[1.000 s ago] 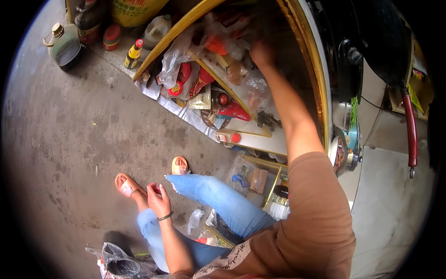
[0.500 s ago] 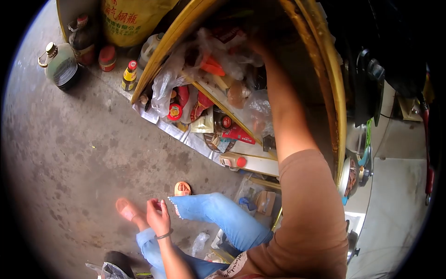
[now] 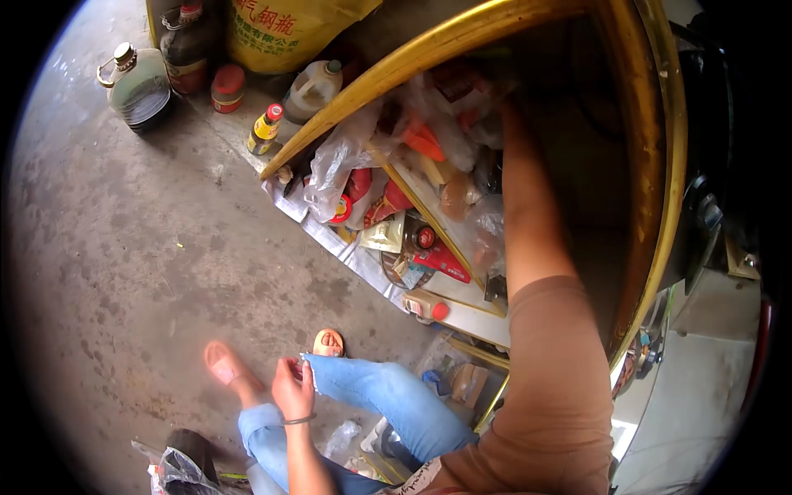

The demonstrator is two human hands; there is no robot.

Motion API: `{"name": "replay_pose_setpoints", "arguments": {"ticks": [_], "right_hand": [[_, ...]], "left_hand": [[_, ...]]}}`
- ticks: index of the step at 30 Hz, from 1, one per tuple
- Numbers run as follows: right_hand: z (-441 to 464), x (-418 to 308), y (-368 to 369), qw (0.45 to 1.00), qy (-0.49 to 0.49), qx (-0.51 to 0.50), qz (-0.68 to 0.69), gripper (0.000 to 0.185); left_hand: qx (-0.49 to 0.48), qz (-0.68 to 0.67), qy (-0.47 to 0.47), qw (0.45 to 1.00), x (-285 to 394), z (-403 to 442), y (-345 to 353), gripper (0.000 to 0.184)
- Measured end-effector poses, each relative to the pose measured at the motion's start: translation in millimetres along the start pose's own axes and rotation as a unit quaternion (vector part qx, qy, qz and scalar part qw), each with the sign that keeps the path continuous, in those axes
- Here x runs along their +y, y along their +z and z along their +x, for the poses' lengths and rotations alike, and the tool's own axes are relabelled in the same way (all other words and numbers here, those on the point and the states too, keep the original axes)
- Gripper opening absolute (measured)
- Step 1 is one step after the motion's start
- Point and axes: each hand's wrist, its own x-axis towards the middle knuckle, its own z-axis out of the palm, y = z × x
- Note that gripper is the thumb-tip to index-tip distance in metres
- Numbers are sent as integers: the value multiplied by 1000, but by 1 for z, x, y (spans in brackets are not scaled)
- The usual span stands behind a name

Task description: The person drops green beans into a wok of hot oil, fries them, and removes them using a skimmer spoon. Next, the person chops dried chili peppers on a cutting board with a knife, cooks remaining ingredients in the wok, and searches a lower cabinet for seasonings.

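My right forearm (image 3: 532,198) reaches deep into the wooden-framed cabinet. The hand at its end is lost in shadow behind crumpled clear plastic bags (image 3: 462,136), so its fingers and anything in them are hidden. Nearest to it are an orange packet (image 3: 424,140) and a dark red packet (image 3: 459,84) among the bags. My left hand (image 3: 293,392), with a bracelet at the wrist, hovers over my jeans by the knee. Its fingers are curled together, and a small reddish patch shows between them, too unclear to name.
On the cabinet's lower shelf lie a red-capped jar (image 3: 425,238), a red packet (image 3: 443,262) and a red-capped bottle (image 3: 426,305). Yellow trim (image 3: 445,37) frames the opening. On the floor stand a sauce bottle (image 3: 265,132), a large jug (image 3: 139,92) and a yellow sack (image 3: 289,37).
My view has shifted, so the cabinet and floor bottles appear farther right. My right arm stays inside the cabinet. The fingers of my left hand have curled in more tightly.
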Motion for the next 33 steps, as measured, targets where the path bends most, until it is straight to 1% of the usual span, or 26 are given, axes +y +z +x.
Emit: {"name": "replay_pose_setpoints", "arguments": {"ticks": [4, 7, 10, 13, 15, 22, 24, 26, 28, 29, 30, 32, 33], "right_hand": [[-2, 9, 0, 993, 37, -7, 110, 19], [-6, 18, -3, 976, 70, -6, 207, 18], [-6, 25, -3, 948, 95, -5, 303, 17], [-9, 33, -3, 915, 116, -3, 386, 15], [-14, 39, -3, 892, 130, 1, 433, 15], [-31, 55, -1, 821, 157, 2, 549, 12], [-33, 61, -4, 799, 161, -12, 579, 11], [-37, 75, -6, 764, 166, -31, 622, 10], [-41, 90, -8, 725, 156, -74, 667, 10], [-46, 99, -7, 713, 132, -119, 678, 7], [-63, 79, -14, 666, 144, -136, 719, 5], [-118, 1, -30, 565, 165, -164, 791, 3], [-142, -18, -29, 619, 167, -94, 761, 5]], "left_hand": [[8, 15, -10, 1000, 0, 2, -7, 19], [-14, 16, -33, 999, -2, 2, -7, 21], [-12, 14, -18, 1000, -3, 4, -7, 21], [-18, 25, -30, 999, -1, 4, -11, 21], [-20, 24, -20, 999, -3, 4, -12, 21], [-17, 20, -5, 1000, -6, 6, -20, 21], [-20, 22, 2, 1000, -7, 5, -21, 21], [-28, 25, 6, 999, -9, 3, -23, 21], [-36, 28, 9, 999, -12, 4, -25, 21], [-39, 29, 12, 999, -13, 4, -26, 22], [-44, 32, 14, 998, -15, 3, -29, 22], [-55, 38, 22, 998, -26, -1, -30, 23], [-47, 52, 29, 997, -34, -2, -29, 22]]}}
